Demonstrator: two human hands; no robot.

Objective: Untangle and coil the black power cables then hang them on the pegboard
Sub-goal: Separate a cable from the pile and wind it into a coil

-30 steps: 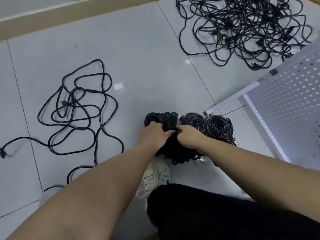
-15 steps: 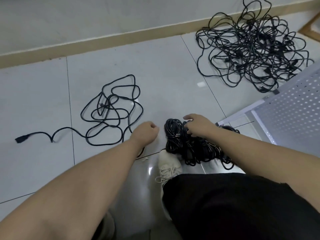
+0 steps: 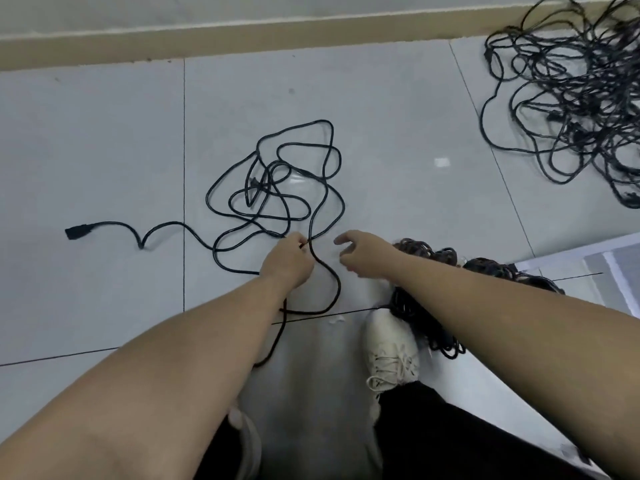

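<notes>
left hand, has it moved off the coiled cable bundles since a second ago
Yes. The left hand left the bundled black coiled cables beside the white sneaker and went leftward to the loose black cable, pinching a strand.

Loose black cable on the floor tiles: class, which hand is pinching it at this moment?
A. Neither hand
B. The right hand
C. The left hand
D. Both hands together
C. The left hand has its fingertips closed on a strand of the loose black cable, while the right hand hangs beside it with fingers spread and touches no strand.
</notes>
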